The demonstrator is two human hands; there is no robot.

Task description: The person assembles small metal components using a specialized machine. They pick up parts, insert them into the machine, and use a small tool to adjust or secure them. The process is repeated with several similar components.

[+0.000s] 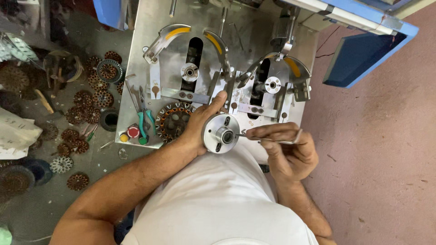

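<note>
Round metal disc (pixel 220 133) is gripped by the left hand (pixel 200 124) just in front of the winding machine plate (pixel 150 45) — right hand (pixel 286 147) is closed on a thin hex key (pixel 272 138) at the hub; screw work judged underway, steady alignment needed.

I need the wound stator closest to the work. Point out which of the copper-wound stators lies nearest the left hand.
The stator on the steel plate, right beside the left hand and partly hidden by it. The other stators lie scattered on the floor, far to the left.
</note>
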